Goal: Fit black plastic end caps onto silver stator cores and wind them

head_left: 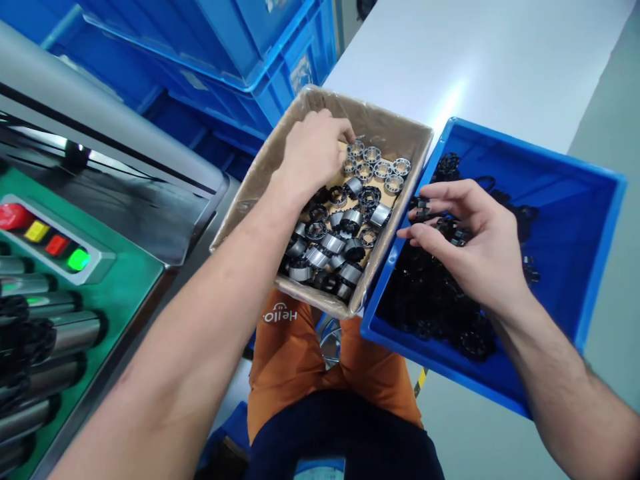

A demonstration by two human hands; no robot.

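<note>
Over the far side of a plastic-lined cardboard box (pixel 390 120), my left hand (pixel 315 150) is curled downward. Its fingertips close at the edge of a silver metal ring (pixel 357 149); the other fingers are partly hidden. Several similar bare rings stand beside it. Nearer me, the box holds many silver rings fitted with black toothed parts (pixel 333 243). My right hand (pixel 475 240) is above the left side of a blue bin (pixel 565 207). Between its thumb and fingers is a black plastic toothed ring (pixel 420 208), with more black parts (pixel 453 230) against the palm.
Dark plastic parts (pixel 425 300) lie in the blue bin. Stacked blue crates (pixel 225 47) stand behind the box, and a white tabletop (pixel 425 60) extends beyond it. At left is a green machine surface (pixel 130 267) with lit buttons (pixel 57 245) and metal cylinders (pixel 75 333).
</note>
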